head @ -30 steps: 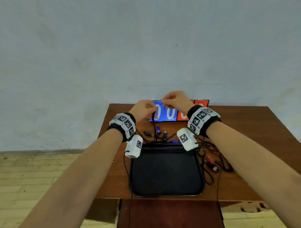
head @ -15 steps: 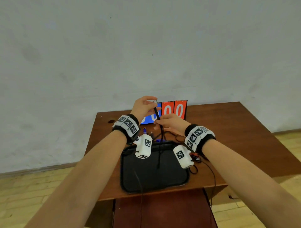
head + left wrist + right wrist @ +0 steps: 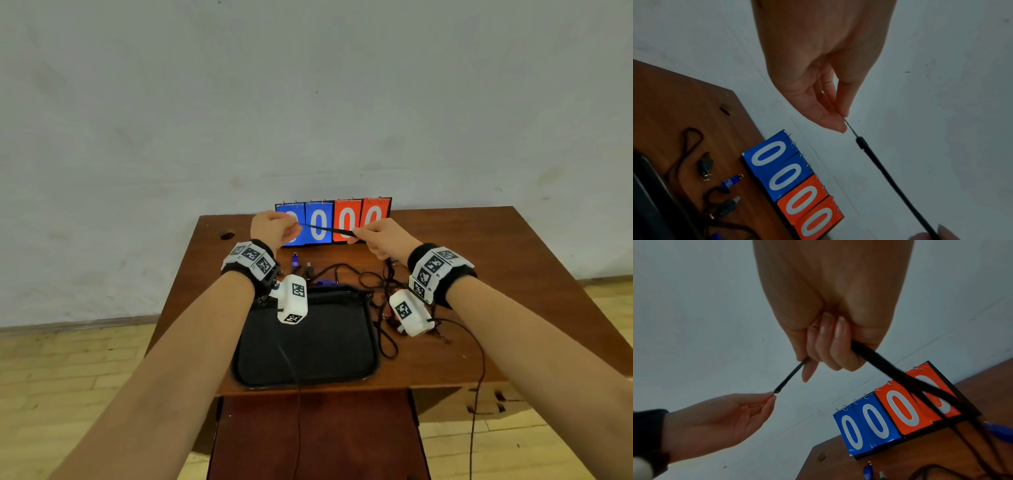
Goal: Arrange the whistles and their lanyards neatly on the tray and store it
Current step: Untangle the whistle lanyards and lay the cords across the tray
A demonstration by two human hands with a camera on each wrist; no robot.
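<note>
Head view: two bare arms reach from the bottom corners toward the middle of the frame. The left hand (image 3: 274, 228) and right hand (image 3: 380, 236) hold a black lanyard (image 3: 325, 229) stretched between them, in the air in front of a scoreboard (image 3: 334, 221) reading 0000. The strap's long axis runs nearly level, dipping slightly toward the right of the frame. Each hand is pinched closed on one end of it. Below the hands a black tray (image 3: 308, 342) lies on the brown surface (image 3: 479, 291), at centre. More cords and whistles (image 3: 296, 260) lie tangled just past and right of the tray; the wrist cameras hide part of them, and single whistles are hard to make out.

Left wrist view: the left hand (image 3: 818, 73) comes down from the top, thumb and fingertip nipping the thin cord end of the lanyard (image 3: 890, 178). The strap slants to the lower right corner, where it is cut off beside a fingertip of the other hand. At lower left, dim, a blue whistle (image 3: 730, 182) and darker clips lie on the surface (image 3: 674, 105) near the scoreboard (image 3: 793, 185). The tray is only a dark edge at the frame's left border.

Right wrist view: the right hand (image 3: 828, 321) fills the top centre, fingers curled around the lanyard (image 3: 791, 374). One length points lower left to the left hand (image 3: 725, 418), whose fingertips pinch its tip. The other length trails lower right, blurred, across the scoreboard (image 3: 890, 415) and out of frame.
</note>
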